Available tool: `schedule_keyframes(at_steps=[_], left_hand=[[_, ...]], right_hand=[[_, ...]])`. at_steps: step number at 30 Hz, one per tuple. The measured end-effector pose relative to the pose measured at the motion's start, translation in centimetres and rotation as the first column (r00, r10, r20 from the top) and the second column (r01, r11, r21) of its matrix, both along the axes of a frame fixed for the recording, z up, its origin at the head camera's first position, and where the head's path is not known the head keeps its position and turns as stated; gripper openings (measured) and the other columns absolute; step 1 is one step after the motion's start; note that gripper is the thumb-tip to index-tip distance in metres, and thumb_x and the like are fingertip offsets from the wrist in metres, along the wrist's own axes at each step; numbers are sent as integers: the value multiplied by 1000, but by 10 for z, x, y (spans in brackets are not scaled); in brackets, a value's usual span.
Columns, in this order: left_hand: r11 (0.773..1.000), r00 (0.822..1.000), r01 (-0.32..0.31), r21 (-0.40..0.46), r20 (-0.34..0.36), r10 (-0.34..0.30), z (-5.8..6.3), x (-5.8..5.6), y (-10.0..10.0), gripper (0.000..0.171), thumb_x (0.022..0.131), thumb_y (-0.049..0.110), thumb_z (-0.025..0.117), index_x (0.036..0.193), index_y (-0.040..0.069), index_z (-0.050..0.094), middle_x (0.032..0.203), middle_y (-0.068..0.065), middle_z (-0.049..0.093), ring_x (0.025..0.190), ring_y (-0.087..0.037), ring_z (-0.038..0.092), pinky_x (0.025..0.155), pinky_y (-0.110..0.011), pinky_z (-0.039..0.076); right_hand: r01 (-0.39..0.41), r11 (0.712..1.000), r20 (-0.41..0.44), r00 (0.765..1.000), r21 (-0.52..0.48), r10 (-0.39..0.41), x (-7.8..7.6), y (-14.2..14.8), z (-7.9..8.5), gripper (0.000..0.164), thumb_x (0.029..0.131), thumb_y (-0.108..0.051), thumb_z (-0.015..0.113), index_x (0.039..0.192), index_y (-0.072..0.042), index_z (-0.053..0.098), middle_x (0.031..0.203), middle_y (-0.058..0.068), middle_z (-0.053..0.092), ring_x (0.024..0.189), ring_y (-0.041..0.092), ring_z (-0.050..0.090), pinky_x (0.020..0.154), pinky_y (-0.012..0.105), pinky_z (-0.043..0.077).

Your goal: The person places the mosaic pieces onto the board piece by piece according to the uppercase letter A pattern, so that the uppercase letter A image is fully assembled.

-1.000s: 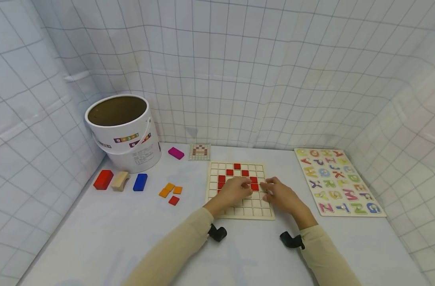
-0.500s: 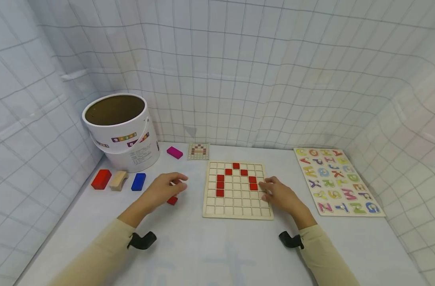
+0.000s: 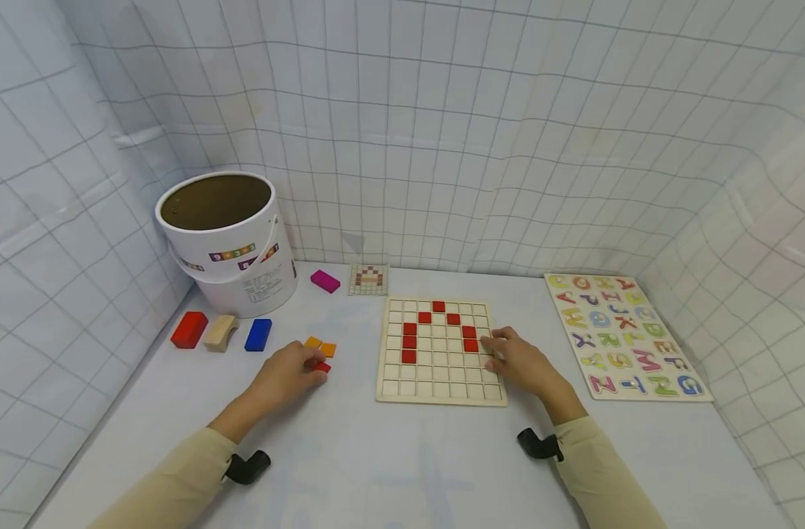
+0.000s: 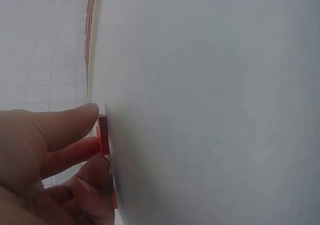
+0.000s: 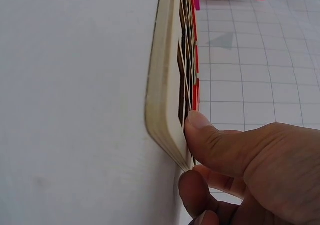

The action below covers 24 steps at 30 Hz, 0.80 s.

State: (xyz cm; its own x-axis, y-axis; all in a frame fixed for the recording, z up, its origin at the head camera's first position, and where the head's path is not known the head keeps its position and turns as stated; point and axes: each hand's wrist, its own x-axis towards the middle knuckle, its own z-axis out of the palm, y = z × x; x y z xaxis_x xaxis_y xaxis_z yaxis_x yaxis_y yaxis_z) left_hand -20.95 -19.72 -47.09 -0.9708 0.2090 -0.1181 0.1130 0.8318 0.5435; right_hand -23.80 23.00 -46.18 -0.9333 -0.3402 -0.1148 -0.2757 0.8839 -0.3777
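My left hand (image 3: 285,380) is down at the small red square tile (image 3: 322,367) left of the board. In the left wrist view, thumb and fingers pinch that tile (image 4: 103,135) close to the white tabletop. Orange tiles (image 3: 328,350) lie just beyond the fingertips, partly covered by the hand. A wooden grid board (image 3: 435,391) lies flat in the middle, with several red tiles (image 3: 409,342) set in an arch shape. At its right edge my right hand (image 3: 523,364) grips the board, the thumb (image 5: 200,130) on top and fingers at the side.
A white bucket (image 3: 244,283) stands back left, with red (image 3: 189,330), natural arched (image 3: 220,333) and blue (image 3: 258,335) blocks before it. A magenta block (image 3: 325,281) and pattern card (image 3: 368,280) lie behind. An alphabet puzzle board (image 3: 627,338) lies right.
My left hand has left the grid board, crossed to the left and come down at the red tile. My right hand stays at the board's right edge.
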Motion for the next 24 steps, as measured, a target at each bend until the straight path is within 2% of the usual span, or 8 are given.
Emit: schedule_keyframes(at_steps=[7, 16, 20, 24], left_hand=[[1000, 1000, -27, -11, -12, 27, 1, 3, 3, 22, 87, 11, 80, 105, 8, 67, 94, -9, 61, 82, -23, 57, 78, -41, 54], [998, 1000, 16, -56, -20, -17, 5, 5, 8, 31, 92, 11, 76, 113, 7, 55, 91, -6, 61, 79, -21, 56, 74, -36, 53], [1000, 1000, 14, -6, -23, -14, 6, 4, 12, 29, 93, 13, 75, 112, 8, 54, 84, -4, 60, 75, -20, 55, 69, -32, 48], [994, 1000, 19, 106, -22, -17, 7, -2, 22, 25, 93, 12, 74, 111, 9, 57, 81, -3, 57, 73, -17, 54, 67, -31, 44]], right_hand=[[11, 1000, 11, 1000, -8, -11, 0, -2, -1, 52, 98, -21, 69, 146, -7, 56, 150, 22, 45, 128, 42, 56, 102, 58, 47], [26, 1000, 22, 999, -5, -26, 1, 2, -3, 54, 98, -23, 69, 148, -8, 54, 151, 22, 44, 128, 42, 55, 102, 58, 46], [13, 1000, 9, 1000, -16, -13, 0, 3, -3, 53, 99, -21, 68, 148, -7, 54, 151, 22, 44, 128, 43, 56, 101, 59, 46], [9, 1000, 9, 1000, -23, -8, -1, 2, -3, 53, 99, -21, 68, 147, -7, 54, 151, 22, 45, 128, 43, 56, 101, 58, 47]])
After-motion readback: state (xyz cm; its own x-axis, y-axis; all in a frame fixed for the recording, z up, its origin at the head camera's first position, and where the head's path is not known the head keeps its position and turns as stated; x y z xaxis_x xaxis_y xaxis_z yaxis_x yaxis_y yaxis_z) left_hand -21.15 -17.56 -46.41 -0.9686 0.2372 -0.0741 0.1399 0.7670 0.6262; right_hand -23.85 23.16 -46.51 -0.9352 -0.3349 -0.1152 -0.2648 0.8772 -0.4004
